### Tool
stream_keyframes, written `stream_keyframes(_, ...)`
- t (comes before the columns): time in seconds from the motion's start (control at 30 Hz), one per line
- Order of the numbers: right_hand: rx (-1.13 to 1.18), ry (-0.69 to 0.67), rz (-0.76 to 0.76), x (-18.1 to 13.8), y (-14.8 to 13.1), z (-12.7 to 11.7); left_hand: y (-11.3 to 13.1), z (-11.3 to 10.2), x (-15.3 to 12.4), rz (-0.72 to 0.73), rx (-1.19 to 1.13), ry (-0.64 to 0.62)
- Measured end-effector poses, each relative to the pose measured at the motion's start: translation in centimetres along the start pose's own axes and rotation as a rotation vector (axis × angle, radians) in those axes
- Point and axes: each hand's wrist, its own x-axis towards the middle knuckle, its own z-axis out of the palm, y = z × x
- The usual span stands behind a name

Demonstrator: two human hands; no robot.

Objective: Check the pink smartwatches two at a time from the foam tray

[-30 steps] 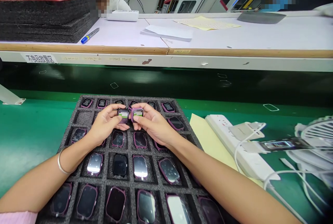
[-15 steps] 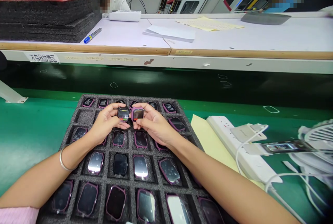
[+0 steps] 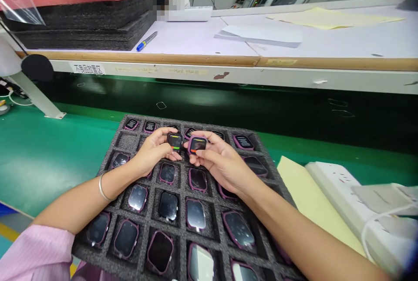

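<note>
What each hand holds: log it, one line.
left hand: holds black watch, lit | right hand: holds purple watch, lit | foam tray: below both hands

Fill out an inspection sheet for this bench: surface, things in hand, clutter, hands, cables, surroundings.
Surface: green tabletop; compartmented grey foam tray holding strapless watches.
Things in hand: dark-framed watch, screen lit with a green bar; purple-framed watch, lit with a red-orange bar.
Clutter: yellow sheet and white power strip right of the tray.
Hands: left hand grips the dark-framed watch; right hand the purple-framed one.
Cables: white cable by the power strip; far end out of frame or blurred.
Surroundings: white shelf with pen, papers, black foam stack; person partly visible behind.
</note>
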Motion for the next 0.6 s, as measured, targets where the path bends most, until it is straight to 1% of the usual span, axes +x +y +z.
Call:
stream_keyframes(0.13,0.000,0.017,0.074,0.05,0.05,-0.14,-0.28,-0.07,0.18,-0.051,0.000,0.013)
stream_keyframes(0.23,-0.011,0.006,0.094,0.08,0.07,-0.16,-0.50,-0.28,0.27,-0.059,-0.009,0.012)
stream_keyframes(0.47,0.011,-0.045,-0.003,-0.04,-0.04,-0.09,-0.35,-0.28,0.00,0.002,0.002,-0.013)
stream_keyframes(0.6,0.051,-0.050,-0.040,-0.02,-0.27,-0.06,-0.12,-0.03,0.05,0.043,0.011,-0.012)
